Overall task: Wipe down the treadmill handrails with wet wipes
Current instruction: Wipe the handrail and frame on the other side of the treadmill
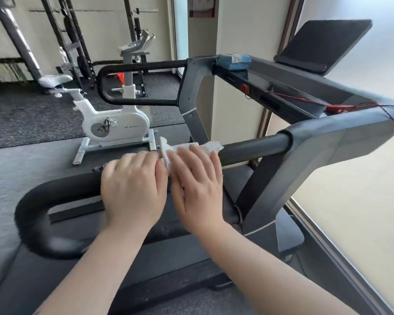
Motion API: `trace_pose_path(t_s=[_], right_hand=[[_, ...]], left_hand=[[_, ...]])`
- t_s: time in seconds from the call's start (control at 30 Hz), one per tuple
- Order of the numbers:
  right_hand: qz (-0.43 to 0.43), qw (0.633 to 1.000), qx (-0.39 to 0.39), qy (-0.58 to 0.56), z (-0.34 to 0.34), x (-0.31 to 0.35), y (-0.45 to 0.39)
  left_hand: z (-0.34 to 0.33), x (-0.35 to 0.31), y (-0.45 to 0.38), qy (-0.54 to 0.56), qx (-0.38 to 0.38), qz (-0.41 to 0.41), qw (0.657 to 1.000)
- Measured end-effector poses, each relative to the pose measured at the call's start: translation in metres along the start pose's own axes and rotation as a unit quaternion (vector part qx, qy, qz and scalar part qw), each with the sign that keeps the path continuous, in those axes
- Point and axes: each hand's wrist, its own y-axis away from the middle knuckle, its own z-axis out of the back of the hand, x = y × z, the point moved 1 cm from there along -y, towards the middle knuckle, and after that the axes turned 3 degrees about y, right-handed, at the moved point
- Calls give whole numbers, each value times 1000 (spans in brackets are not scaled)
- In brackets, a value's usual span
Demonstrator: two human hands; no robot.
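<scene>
Both hands lying on near handrail [255,149]: left hand [132,187] w/ fingers together; right hand [197,189] fingers slightly spread, pressing wet wipe [205,146] under fingertips. Bike [114,126] logo beyond fingers unreadable.

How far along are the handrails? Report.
Done: nothing can be confirmed clean from this view. In hand: both hands, left and right, press a wipe on the near rail. Left: the far rail; the wipe pack sits on the console.
</scene>
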Motion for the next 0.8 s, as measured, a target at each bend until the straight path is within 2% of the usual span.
trace_pose_path(t_s=[0.07,0.1,0.13,0.2,0.27,0.3,0.33,0.4,0.47,0.53,0.63,0.67,0.7,0.77,0.8], right_hand=[[99,994,44,-13,13,-24,-7],[110,993,46,8,17,-44,-12],[89,995,27,45,21,-64,-20],[-22,993,-29,110,27,-88,-33],[-144,976,-93,138,13,-59,-33],[-167,972,-95,136,-1,-33,-28],[-151,978,-79,118,-13,-3,-21],[-53,996,-47,54,-24,38,-9],[35,999,-13,31,-20,36,-11],[56,997,-3,48,-12,10,-12],[-100,989,-84,74,-13,3,-14],[-145,980,-110,81,-23,24,-13],[-152,978,-120,76,-36,53,-10],[-72,992,-93,42,-67,122,-1],[-23,996,-80,21,-77,150,2]], left_hand=[[2,4,4,12,24,-24,999],[4,8,7,18,39,-36,998],[5,11,10,23,50,-47,997],[9,15,17,24,71,-51,996],[11,15,24,29,93,-44,994],[12,15,27,39,103,-43,993],[14,18,28,55,110,-42,992],[21,32,28,93,121,-41,987],[31,55,31,127,135,-50,981],[43,83,34,162,153,-65,973],[58,126,34,240,170,-15,956],[62,140,34,296,192,32,935],[67,154,32,366,223,88,899],[73,177,28,502,291,160,799],[72,188,25,546,321,165,756]])
